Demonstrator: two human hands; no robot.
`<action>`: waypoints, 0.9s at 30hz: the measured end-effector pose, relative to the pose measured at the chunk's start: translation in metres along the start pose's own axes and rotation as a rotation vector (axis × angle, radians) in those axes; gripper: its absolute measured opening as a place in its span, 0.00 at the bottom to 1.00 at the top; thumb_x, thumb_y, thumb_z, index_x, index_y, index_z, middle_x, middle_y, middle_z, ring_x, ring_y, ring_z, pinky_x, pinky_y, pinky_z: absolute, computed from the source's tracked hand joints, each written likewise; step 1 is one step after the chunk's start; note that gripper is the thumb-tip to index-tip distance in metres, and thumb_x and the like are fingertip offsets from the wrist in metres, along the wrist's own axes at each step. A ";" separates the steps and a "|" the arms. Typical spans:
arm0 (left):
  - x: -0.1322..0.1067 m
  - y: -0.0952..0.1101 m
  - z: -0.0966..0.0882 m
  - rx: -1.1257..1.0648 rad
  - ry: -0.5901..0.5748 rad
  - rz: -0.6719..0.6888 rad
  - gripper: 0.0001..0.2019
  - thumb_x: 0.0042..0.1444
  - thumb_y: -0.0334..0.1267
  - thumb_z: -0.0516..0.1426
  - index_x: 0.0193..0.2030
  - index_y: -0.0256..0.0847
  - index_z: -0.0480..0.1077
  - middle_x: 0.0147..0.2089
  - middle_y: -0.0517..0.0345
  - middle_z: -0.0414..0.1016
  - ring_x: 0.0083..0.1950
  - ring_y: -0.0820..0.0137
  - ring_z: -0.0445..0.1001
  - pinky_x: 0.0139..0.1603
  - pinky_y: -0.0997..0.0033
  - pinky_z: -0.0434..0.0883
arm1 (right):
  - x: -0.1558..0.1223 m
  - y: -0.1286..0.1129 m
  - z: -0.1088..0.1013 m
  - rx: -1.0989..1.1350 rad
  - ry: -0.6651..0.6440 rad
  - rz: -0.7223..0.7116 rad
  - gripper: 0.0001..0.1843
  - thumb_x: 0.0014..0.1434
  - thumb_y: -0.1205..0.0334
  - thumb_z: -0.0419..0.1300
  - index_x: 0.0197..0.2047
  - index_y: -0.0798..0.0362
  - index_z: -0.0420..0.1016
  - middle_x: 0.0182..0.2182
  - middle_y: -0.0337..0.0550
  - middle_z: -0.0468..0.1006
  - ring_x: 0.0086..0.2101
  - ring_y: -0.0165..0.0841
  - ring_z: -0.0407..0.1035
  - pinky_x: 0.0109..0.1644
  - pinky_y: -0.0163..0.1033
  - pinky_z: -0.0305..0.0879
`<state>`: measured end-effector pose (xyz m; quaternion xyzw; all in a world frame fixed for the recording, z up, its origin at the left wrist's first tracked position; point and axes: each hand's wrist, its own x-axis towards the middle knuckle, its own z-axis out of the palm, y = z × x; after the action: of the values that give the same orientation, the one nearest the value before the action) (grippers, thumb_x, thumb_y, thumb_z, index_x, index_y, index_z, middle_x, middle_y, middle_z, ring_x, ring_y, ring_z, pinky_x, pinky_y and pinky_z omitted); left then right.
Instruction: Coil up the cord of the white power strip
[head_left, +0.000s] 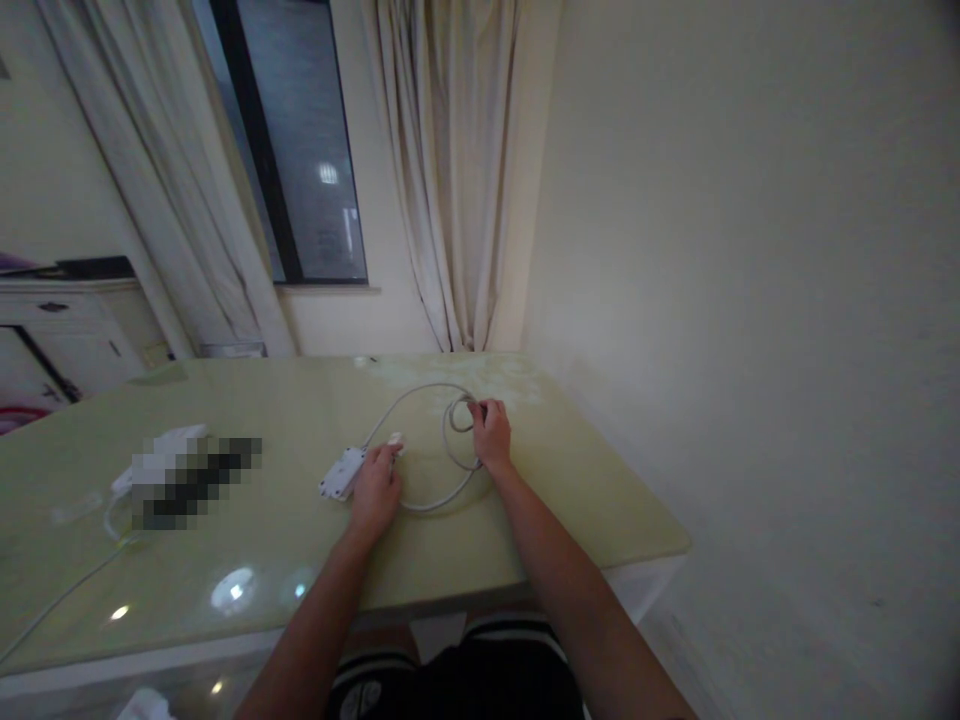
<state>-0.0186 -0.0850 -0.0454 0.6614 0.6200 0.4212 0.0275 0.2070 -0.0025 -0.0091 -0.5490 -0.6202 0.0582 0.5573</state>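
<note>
A white power strip [343, 474] lies on the table beside my left hand [377, 488]. The fingers of that hand are closed around a small white plug [396, 439], whose end shows past the fingertips. From the strip a white cable [429, 387] arcs across to the right and forms loops. My right hand [492, 434] pinches the looped cable at its right side. One stretch of the cable comes back along the table toward my left hand, where my fingers hide its end.
The pale green glossy table [285, 420] runs up to a wall on the right. On its left lie a blurred-out white object [180, 440] and a blurred-out dark object [202, 485], with another cord [60, 605]. Curtains [457, 180] hang behind; a cabinet [112, 320] stands far left.
</note>
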 end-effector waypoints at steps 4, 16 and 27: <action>0.001 -0.002 0.000 -0.046 -0.022 0.050 0.22 0.50 0.25 0.53 0.49 0.42 0.76 0.58 0.49 0.76 0.58 0.59 0.75 0.64 0.55 0.69 | 0.003 0.005 0.001 0.076 0.095 0.031 0.21 0.68 0.42 0.51 0.40 0.52 0.72 0.39 0.48 0.75 0.38 0.38 0.69 0.42 0.39 0.63; 0.000 -0.001 0.004 -0.185 -0.016 0.035 0.15 0.50 0.29 0.55 0.42 0.42 0.79 0.55 0.49 0.77 0.56 0.60 0.76 0.61 0.57 0.70 | 0.011 0.011 -0.003 0.414 0.209 0.260 0.23 0.65 0.37 0.50 0.38 0.49 0.66 0.29 0.37 0.75 0.24 0.31 0.69 0.33 0.35 0.62; 0.007 -0.015 0.005 -0.149 0.221 -0.127 0.17 0.57 0.34 0.53 0.51 0.35 0.76 0.63 0.37 0.66 0.62 0.55 0.71 0.61 0.51 0.72 | 0.008 0.009 -0.008 0.371 0.191 0.230 0.27 0.65 0.35 0.48 0.33 0.50 0.68 0.21 0.36 0.73 0.26 0.34 0.70 0.34 0.36 0.60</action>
<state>-0.0282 -0.0732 -0.0533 0.5666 0.6269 0.5336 0.0348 0.2204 0.0026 -0.0074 -0.5072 -0.4765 0.1822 0.6947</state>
